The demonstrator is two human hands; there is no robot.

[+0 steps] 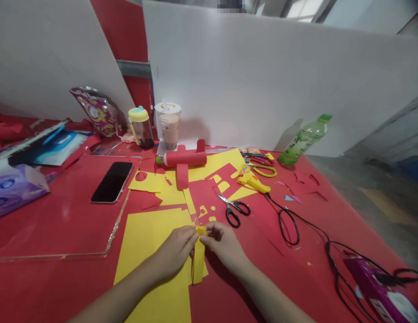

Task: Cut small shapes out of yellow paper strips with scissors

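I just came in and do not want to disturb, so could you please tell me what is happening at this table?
The person's left hand and right hand pinch a narrow yellow paper strip near its far end. A large yellow sheet lies to its left. On the red table beyond the hands, black-handled scissors and a yellow glue gun lie unheld, with a red cylinder farther back.
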